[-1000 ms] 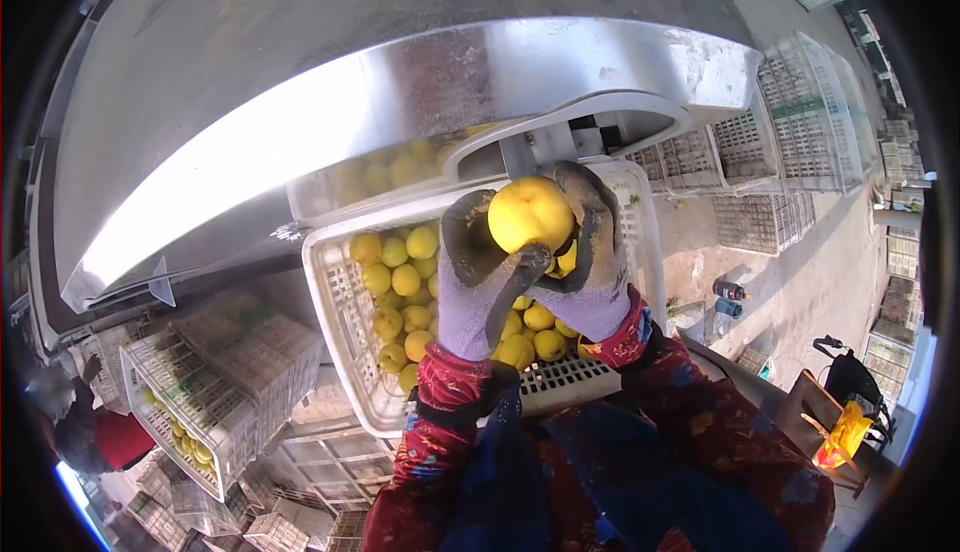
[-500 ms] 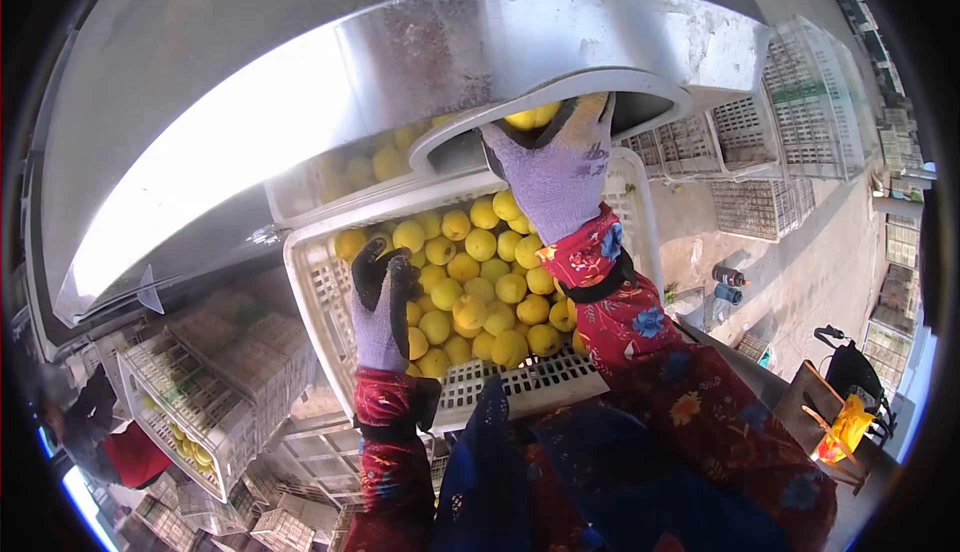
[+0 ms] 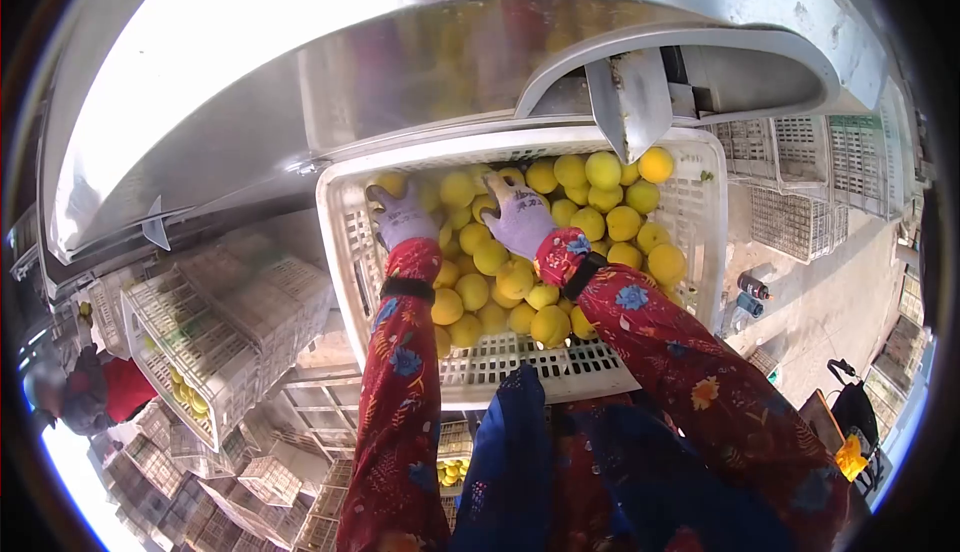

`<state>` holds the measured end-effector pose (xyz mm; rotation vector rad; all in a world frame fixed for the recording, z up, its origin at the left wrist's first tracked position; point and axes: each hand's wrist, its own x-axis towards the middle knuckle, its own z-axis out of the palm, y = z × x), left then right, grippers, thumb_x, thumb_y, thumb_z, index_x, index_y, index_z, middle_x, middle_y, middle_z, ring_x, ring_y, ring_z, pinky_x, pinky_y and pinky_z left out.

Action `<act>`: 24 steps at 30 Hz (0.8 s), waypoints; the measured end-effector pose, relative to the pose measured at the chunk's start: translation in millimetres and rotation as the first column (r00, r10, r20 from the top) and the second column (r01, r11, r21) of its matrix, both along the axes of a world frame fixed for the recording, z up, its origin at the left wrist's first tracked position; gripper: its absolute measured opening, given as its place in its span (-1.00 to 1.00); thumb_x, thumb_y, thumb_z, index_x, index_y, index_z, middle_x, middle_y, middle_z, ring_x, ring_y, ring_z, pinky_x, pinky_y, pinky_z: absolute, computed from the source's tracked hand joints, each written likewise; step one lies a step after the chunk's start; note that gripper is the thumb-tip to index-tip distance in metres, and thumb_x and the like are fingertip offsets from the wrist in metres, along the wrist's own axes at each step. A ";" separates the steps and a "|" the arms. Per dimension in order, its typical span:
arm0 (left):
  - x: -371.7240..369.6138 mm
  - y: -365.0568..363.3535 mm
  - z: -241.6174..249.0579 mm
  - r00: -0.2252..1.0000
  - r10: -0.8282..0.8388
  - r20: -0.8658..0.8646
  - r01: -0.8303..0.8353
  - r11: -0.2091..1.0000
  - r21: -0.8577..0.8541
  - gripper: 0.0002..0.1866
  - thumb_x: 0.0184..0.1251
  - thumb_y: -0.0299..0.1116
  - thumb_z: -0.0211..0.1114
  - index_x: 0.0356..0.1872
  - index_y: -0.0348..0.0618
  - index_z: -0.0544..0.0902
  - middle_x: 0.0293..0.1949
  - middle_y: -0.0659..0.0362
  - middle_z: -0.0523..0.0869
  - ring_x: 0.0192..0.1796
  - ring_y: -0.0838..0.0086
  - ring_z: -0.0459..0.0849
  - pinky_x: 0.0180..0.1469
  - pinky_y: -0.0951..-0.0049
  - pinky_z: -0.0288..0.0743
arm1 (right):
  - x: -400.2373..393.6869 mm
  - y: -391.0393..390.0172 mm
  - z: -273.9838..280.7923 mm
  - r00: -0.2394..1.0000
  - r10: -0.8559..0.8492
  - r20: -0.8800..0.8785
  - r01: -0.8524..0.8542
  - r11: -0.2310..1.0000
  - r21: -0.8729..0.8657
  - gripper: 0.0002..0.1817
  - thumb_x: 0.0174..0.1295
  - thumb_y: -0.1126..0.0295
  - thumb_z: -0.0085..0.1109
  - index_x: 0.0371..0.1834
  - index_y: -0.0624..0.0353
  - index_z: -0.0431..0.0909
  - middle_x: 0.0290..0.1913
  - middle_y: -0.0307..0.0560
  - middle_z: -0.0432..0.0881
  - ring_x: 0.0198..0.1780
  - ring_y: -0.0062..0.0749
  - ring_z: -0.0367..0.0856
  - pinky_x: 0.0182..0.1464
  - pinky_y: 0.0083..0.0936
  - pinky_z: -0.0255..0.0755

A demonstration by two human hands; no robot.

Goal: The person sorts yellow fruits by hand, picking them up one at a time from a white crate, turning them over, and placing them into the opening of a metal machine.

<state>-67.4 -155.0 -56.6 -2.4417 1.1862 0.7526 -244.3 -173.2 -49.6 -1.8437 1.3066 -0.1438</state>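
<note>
Both my hands wear pale purple gloves with dark fingertips. My left hand reaches into the back left of a white plastic crate, its fingers bent over a yellow fruit and partly hidden. My right hand is among the fruit near the back middle, thumb and fingers apart around a yellow fruit; whether either hand grips one cannot be made out. Many round yellow fruits fill much of the crate. Above its back edge, a metal chute opening with a bent flap shows no fruit.
A large shiny metal machine spans the back. Stacked crates stand at the left beside a person in dark and red clothing. More crates are at the right, near bottles on the ground.
My right hand has left the chute opening and come down into the crate. My left hand has shifted to the crate's back left. The view has moved, and fruit now lies further right.
</note>
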 end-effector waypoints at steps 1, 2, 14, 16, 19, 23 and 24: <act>-2.0 3.9 -3.2 1.000 0.026 -0.014 -0.026 0.999 -0.029 -0.17 0.24 -0.02 0.39 0.54 0.47 0.21 0.60 -0.24 -0.18 0.47 -0.31 0.24 0.36 -0.08 0.42 | 21.0 -2.4 -13.0 0.990 0.079 -0.115 -0.079 0.997 0.005 -0.39 0.20 0.33 0.30 0.34 -0.01 0.33 0.29 0.31 0.44 0.04 0.16 0.66 0.06 -0.13 0.58; -3.7 3.0 -4.5 0.998 0.051 -0.027 -0.053 0.996 -0.068 -0.18 0.25 -0.02 0.38 0.54 0.47 0.22 0.60 -0.23 -0.18 0.47 -0.31 0.24 0.36 -0.10 0.42 | 35.1 -8.3 -25.9 0.961 0.154 -0.229 -0.157 0.988 0.007 -0.32 0.20 0.34 0.30 0.41 -0.06 0.26 0.38 0.38 0.34 0.06 0.20 0.65 0.08 -0.12 0.58; -24.4 -24.7 -0.1 0.991 -0.052 0.127 0.027 0.980 0.197 -0.10 0.20 -0.07 0.46 0.56 0.21 0.21 0.61 -0.08 -0.09 0.45 -0.23 0.25 0.34 -0.21 0.33 | -79.3 26.9 114.8 0.718 -0.318 0.620 0.291 0.945 0.148 -0.20 0.00 0.31 0.60 0.32 0.23 0.38 0.20 0.08 0.48 0.23 -0.19 0.53 0.24 -0.35 0.46; -21.9 -24.8 -11.3 0.988 -0.028 0.152 0.000 0.984 0.180 -0.07 0.17 -0.04 0.50 0.55 0.23 0.21 0.60 -0.11 -0.06 0.45 -0.26 0.23 0.35 -0.23 0.31 | -88.7 28.6 155.7 0.579 -0.328 0.746 0.399 0.913 0.092 -0.22 0.06 0.35 0.56 0.33 0.33 0.35 0.18 0.11 0.48 0.19 -0.27 0.53 0.20 -0.44 0.47; -22.9 -22.0 -6.7 0.983 -0.083 0.166 0.051 0.982 0.184 -0.03 0.16 0.12 0.48 0.57 0.35 0.15 0.61 -0.14 -0.09 0.45 -0.27 0.24 0.35 -0.17 0.37 | -92.3 12.3 175.7 0.663 -0.372 0.649 0.545 0.834 -0.079 -0.27 0.12 0.32 0.50 0.31 0.34 0.35 0.11 0.15 0.52 0.05 -0.22 0.61 0.05 -0.42 0.53; -21.3 -14.5 -9.4 0.979 -0.107 0.172 0.084 0.987 0.137 -0.05 0.18 0.16 0.44 0.57 0.33 0.16 0.60 -0.13 -0.07 0.45 -0.24 0.25 0.37 -0.16 0.33 | -81.8 -25.7 169.5 0.777 -0.420 0.469 0.609 0.690 -0.391 -0.31 0.19 0.29 0.41 0.30 0.38 0.30 0.04 0.29 0.52 -0.01 0.17 0.60 -0.03 -0.14 0.53; -20.1 -12.6 -10.2 0.976 -0.120 0.180 0.098 0.987 0.126 -0.06 0.18 0.17 0.43 0.56 0.32 0.17 0.60 -0.12 -0.05 0.44 -0.21 0.27 0.37 -0.16 0.32 | -78.8 -33.5 168.5 0.755 -0.457 0.470 0.638 0.677 -0.367 -0.32 0.21 0.30 0.39 0.30 0.38 0.29 0.03 0.33 0.51 0.00 0.24 0.59 -0.02 -0.09 0.53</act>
